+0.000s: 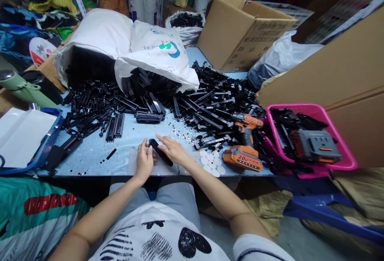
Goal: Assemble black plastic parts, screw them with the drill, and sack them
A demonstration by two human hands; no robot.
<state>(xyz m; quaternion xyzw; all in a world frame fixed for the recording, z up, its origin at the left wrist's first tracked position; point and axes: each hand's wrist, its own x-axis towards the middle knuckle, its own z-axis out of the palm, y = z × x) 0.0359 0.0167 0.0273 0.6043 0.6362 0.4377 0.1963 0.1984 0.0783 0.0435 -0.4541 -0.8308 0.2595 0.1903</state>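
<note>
Between my hands, a long black plastic piece [162, 153] lies slanted near the table's front edge. My left hand [145, 158] grips its left side, fingers curled round the upper end. My right hand [173, 150] lies against its right side with fingers stretched out over the upper part. Just beyond, several dark bar-shaped parts [115, 127] lie side by side, and a similar black block [148, 117] rests near the heap. A short thin black strip [111, 154] is left of my left hand. White round discs [212, 161] lie to the right of my right hand.
Black plastic parts [207, 105] spill from white sacks [159, 53] across the back. An orange cordless drill [246, 145] stands at right beside a pink basket [349, 161]. At left are a blue tray [39, 155] with paper and a green bottle [27, 89]. Cardboard boxes [228, 33] stand behind.
</note>
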